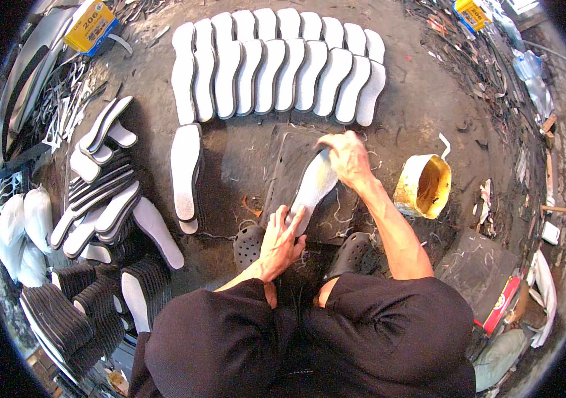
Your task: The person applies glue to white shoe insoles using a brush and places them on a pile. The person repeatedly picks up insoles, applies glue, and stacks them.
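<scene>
A white-topped shoe insole (317, 184) lies at a slant on a dark board (289, 149) in front of me. My right hand (349, 159) is closed over its far, wide end, fingers curled at the edge. At the near, narrow end, my left hand (281, 242) presses with its fingers on the top and along the edge. Beyond the board, two overlapping rows of white insoles (289, 76) lie side by side on the floor. Another small stack of insoles (186, 169) stands left of the board.
Piled insoles (104, 192) and dark-edged stacks (64, 318) crowd the left. A yellow-stained bucket (422, 186) with a pale handle sticking out stands right. My dark clogs (250, 245) flank the board's near edge. Scraps (77, 106), yellow-blue boxes (89, 26) and a red box (500, 305) lie around.
</scene>
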`<control>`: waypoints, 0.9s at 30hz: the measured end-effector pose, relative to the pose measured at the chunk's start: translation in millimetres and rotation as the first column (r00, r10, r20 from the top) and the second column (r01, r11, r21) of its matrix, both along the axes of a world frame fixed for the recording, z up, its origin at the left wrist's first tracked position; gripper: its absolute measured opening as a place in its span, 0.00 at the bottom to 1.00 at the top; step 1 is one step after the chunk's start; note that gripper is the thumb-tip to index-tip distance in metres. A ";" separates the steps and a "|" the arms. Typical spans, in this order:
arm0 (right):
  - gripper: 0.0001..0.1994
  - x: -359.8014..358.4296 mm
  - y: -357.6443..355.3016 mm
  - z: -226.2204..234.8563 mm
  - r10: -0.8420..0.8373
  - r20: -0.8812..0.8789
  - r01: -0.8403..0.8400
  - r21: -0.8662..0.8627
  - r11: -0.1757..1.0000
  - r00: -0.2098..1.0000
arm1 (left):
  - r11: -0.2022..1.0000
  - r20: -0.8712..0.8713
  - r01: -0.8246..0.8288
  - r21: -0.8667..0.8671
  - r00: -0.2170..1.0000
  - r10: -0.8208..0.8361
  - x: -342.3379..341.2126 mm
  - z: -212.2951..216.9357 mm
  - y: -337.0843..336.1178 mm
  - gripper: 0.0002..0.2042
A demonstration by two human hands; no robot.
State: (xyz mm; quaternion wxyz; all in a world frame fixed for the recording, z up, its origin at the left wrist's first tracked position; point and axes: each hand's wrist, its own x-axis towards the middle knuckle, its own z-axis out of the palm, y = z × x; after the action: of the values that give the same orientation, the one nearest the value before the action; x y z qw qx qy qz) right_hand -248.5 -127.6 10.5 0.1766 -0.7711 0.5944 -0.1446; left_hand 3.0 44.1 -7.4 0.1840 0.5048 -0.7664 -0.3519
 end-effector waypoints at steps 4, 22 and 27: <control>0.19 -6.5 -16.2 3.9 0.332 -0.012 -0.332 -0.037 0.943 0.943 | 1.000 -0.031 -0.002 0.012 1.000 0.002 3.7 2.7 0.5 0.45; 0.18 -30.0 51.4 -13.1 -0.165 0.070 0.169 -0.064 0.984 0.984 | 0.994 -0.108 0.059 0.096 0.993 -0.048 9.9 -4.3 -20.9 0.44; 0.18 39.5 185.4 -16.6 0.045 0.151 -0.035 -0.068 0.997 0.987 | 0.993 -0.211 0.084 0.085 0.975 -0.064 27.2 -14.0 -32.0 0.39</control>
State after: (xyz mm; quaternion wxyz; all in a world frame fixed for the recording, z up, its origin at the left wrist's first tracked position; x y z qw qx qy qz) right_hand -208.9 57.8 -6.1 0.1993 -0.7748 0.5586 -0.2190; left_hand 30.2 12.1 -21.4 0.2259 0.4446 -0.7440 -0.4447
